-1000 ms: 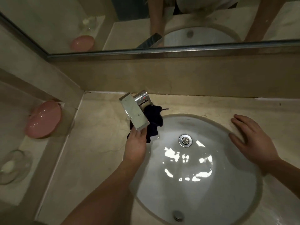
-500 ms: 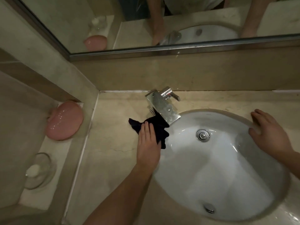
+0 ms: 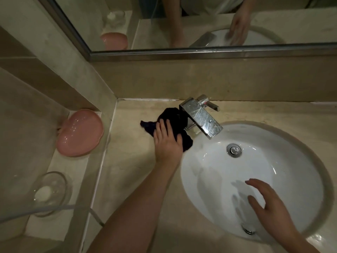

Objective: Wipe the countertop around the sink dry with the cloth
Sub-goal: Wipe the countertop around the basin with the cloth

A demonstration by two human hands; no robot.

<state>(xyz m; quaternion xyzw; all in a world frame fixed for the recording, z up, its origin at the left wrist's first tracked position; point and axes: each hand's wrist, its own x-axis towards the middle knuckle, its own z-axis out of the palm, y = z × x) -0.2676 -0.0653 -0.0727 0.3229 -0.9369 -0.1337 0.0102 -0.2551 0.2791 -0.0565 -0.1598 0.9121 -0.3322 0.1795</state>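
A dark cloth point(image 3: 171, 117) lies bunched on the beige countertop point(image 3: 131, 161), just left of the chrome faucet point(image 3: 200, 117). My left hand point(image 3: 167, 141) presses flat on the cloth with straight fingers. The white oval sink point(image 3: 255, 172) is set into the counter to the right. My right hand point(image 3: 269, 205) hovers over the basin's near side, fingers spread and holding nothing.
A wall corner bounds the counter at the left and back, with a mirror point(image 3: 200, 22) above. On a lower ledge at the left sit a pink soap dish point(image 3: 80, 133) and a clear glass bowl point(image 3: 49, 192) with a white soap. A drain point(image 3: 234, 150) sits in the basin.
My left hand has slid the cloth left and back, from the sink's rim to beside the faucet base. My right hand has left the counter right of the sink and now hangs over the basin.
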